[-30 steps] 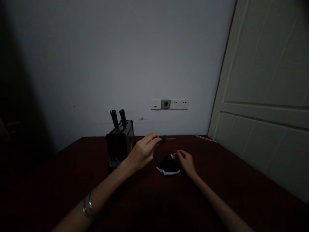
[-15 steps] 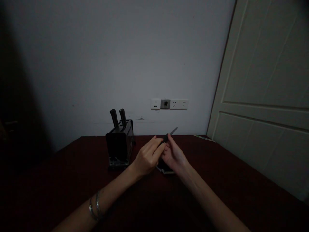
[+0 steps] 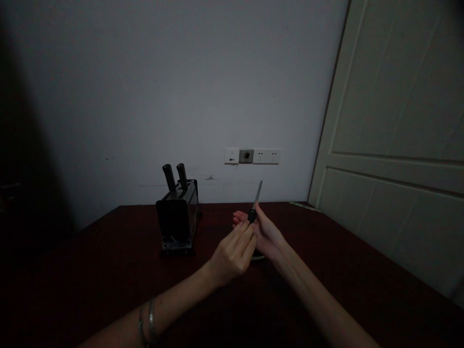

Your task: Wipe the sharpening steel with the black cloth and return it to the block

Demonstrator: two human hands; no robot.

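Observation:
My left hand point(image 3: 234, 251), with two metal bangles on its wrist, is closed around the dark handle of a knife point(image 3: 252, 215). The knife's narrow blade points upward. My right hand point(image 3: 267, 234) lies behind and beside the handle, palm turned up toward it. Its fingers stretch out to the left and its thumb stands up beside the base of the blade. Below the hands, mostly hidden, is a dark thing with a pale rim point(image 3: 258, 258). To the left stands a black knife block point(image 3: 173, 220) with two black-handled knives point(image 3: 168, 177) in it.
The dark reddish table point(image 3: 119, 270) reaches back to a grey wall. White sockets point(image 3: 266, 156) and a grey switch plate point(image 3: 246, 156) sit on the wall above. A pale panelled door point(image 3: 384, 135) is at the right. A thin strip point(image 3: 304, 206) lies near the table's back right edge.
The knife has swung from slanting right to nearly upright. My left hand has moved right and slightly down. My right hand's fingers have opened out behind the handle.

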